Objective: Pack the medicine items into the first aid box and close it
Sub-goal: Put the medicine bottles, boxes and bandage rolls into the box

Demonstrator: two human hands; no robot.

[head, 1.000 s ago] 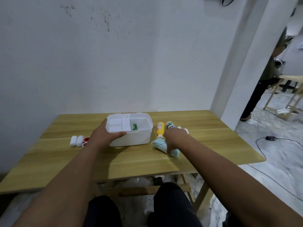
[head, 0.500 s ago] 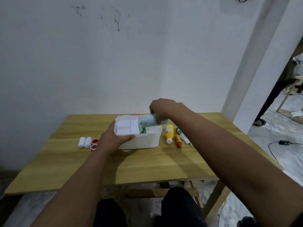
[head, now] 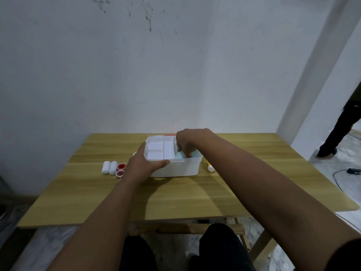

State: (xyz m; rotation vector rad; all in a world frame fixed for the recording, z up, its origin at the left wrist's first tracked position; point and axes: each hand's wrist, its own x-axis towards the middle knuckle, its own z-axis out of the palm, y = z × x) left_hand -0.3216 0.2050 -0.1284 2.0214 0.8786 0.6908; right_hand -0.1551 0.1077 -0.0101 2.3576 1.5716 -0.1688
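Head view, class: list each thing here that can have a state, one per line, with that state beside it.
first aid box: open, no lid on, upright on the table.
left hand: gripping the box's near left corner.
right hand: reaching into the box, fingers on the light blue packet.
light blue packet: inside the box's right compartment.
two white gauze rolls: unpacked, lying left of the box.

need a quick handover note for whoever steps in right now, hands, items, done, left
Left hand grips the front-left corner of the first aid box, steadying it.
Right hand reaches into the open right compartment, fingers on the pale blue packet; whether it is let go, cannot tell.
On the table: two white rolls and two red tape rolls left of the box, a tube right of it.
Left: pack those, close the box.
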